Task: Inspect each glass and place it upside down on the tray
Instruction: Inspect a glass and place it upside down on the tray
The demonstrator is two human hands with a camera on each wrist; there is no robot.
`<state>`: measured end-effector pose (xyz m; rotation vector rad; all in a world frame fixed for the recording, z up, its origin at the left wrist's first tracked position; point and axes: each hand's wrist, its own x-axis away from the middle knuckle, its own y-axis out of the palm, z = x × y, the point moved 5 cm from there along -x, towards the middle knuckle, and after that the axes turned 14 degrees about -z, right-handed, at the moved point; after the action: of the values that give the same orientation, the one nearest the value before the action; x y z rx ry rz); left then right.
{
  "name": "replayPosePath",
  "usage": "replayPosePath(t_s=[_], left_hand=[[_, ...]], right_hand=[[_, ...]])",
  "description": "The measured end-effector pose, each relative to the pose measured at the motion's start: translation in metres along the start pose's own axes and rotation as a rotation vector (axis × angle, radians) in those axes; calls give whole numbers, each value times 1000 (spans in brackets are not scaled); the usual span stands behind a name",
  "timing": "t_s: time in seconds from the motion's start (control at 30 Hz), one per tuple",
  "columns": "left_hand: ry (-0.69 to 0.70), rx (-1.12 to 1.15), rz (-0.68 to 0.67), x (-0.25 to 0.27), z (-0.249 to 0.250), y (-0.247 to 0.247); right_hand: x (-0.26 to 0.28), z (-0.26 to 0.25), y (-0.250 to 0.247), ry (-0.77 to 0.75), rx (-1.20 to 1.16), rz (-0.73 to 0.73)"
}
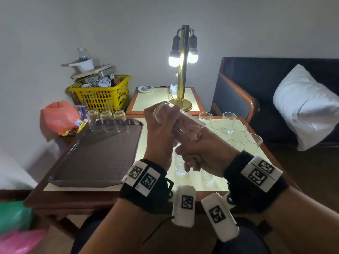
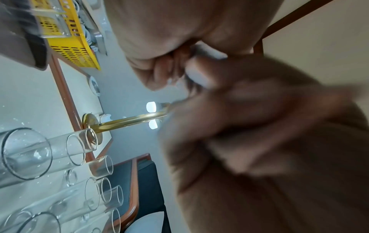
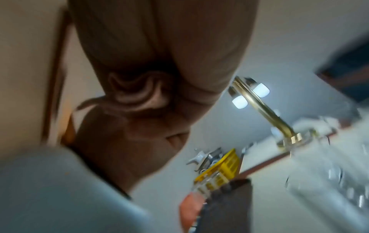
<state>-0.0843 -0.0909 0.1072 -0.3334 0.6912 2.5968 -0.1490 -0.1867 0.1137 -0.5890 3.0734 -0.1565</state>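
Above the table, a clear glass (image 1: 185, 119) is tilted on its side, thick base up-left and rim down-right. My left hand (image 1: 161, 125) grips its base end. My right hand (image 1: 194, 142) holds the rim end from below, its fingers curled round it. The brown tray (image 1: 99, 156) lies on the left half of the table, with three glasses (image 1: 108, 122) upside down in a row along its far edge. Several upright glasses (image 1: 238, 130) stand on the right half of the table; they also show in the left wrist view (image 2: 26, 154). The right wrist view is blurred.
A brass lamp (image 1: 183, 70) with lit bulbs stands on a side table behind. A yellow basket (image 1: 102, 96) and an orange bag (image 1: 58, 116) sit beyond the tray. Two upright glasses (image 1: 180, 162) stand right under my hands. A dark sofa with a white pillow (image 1: 304, 105) is at the right.
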Motion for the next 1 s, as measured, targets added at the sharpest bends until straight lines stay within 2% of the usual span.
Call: replayPosePath(t_s=[0.07,0.1,0.17,0.2,0.23,0.27,0.33,0.4,0.47,0.5,0.53,0.63,0.67,0.7,0.73,0.83,0.87,0.93,1.0], left_hand=[[-34,-73,-22,-4,-2,2],[-63,-135,-19,-6,-3,2],[-92,-234,13,-9,-2,1],[-95,-248,27,-10,-3,-1],[-99,-243,30,-12,-3,-3],[-102,-221,17,-12,-4,-3],[-91,-170,-12,-10,-5,-4],[-70,-104,-33,-8,-6,-3],[-49,-71,-57,-7,-7,-2],[-50,-90,-74,-7,-7,-1],[-60,-133,-88,-8,-7,0],[-97,-250,-77,-14,-7,-1],[-92,-259,-57,-16,-7,-2],[-87,-258,-44,-16,-5,-2],[-79,-243,-44,-15,-5,-1],[-33,-119,-62,-6,-3,4],[-10,-85,-65,-6,-4,3],[-11,-107,-76,-6,-3,4],[-75,-201,-63,-8,-2,6]], right_hand=[[-1,6,-4,-2,-25,62],[-1,9,-5,-1,120,99],[-1,7,-4,-59,574,186],[-2,7,0,-95,778,187],[-3,9,2,-138,874,171],[-6,11,2,-145,842,141],[-9,18,2,-66,476,122],[-5,16,6,-48,58,58],[0,13,6,-42,-154,39],[2,12,1,-17,-104,57],[2,11,-4,13,42,80],[-1,-3,-6,-9,728,135],[-2,-5,-2,-42,868,126],[-3,-4,1,-81,882,107],[-5,-1,2,-105,775,88],[1,-2,5,-64,161,24],[3,-3,4,-56,34,21],[4,-4,-1,-43,28,44],[3,-6,-6,-23,316,89]])
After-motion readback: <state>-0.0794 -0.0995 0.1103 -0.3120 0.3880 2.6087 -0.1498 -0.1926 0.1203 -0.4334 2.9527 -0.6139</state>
